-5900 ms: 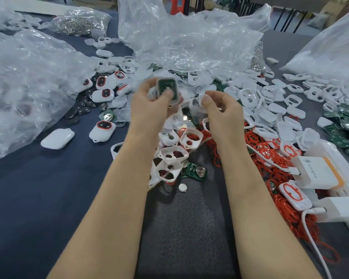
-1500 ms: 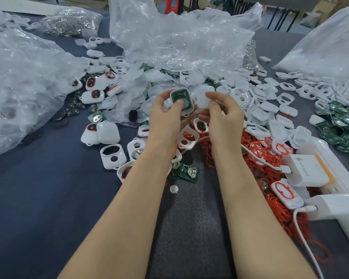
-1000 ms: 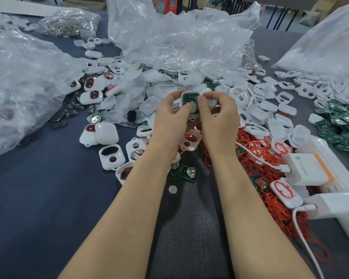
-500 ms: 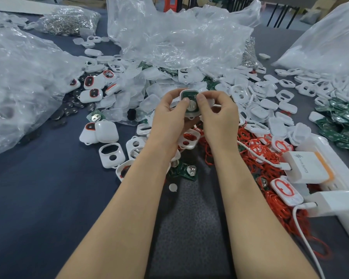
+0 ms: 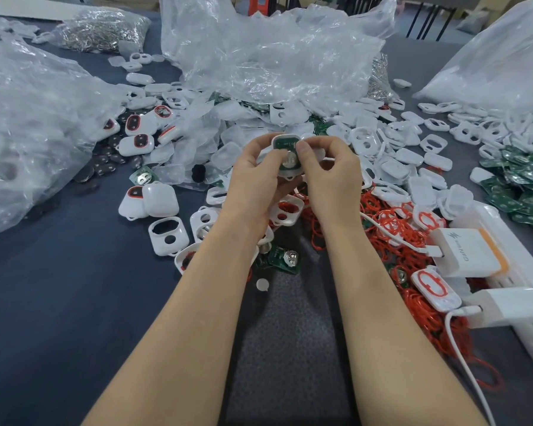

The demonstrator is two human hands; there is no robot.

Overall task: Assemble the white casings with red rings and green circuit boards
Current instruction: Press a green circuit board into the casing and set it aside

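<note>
White casing point(image 5: 290, 176), green circuit board point(image 5: 283, 145) seated inside, is held above the parts heap on the table point(image 5: 59, 287). Left hand point(image 5: 252, 182) grips its left edge and right hand point(image 5: 332, 176) pinches its right edge, with both thumbs on the board. Loose red rings point(image 5: 397, 241) lie just right of the wrists, spare casings point(image 5: 168, 233) to the left.

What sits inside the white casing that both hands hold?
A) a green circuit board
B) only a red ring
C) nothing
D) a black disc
A: a green circuit board shows within the white casing, held between the left hand and the right hand.
</note>
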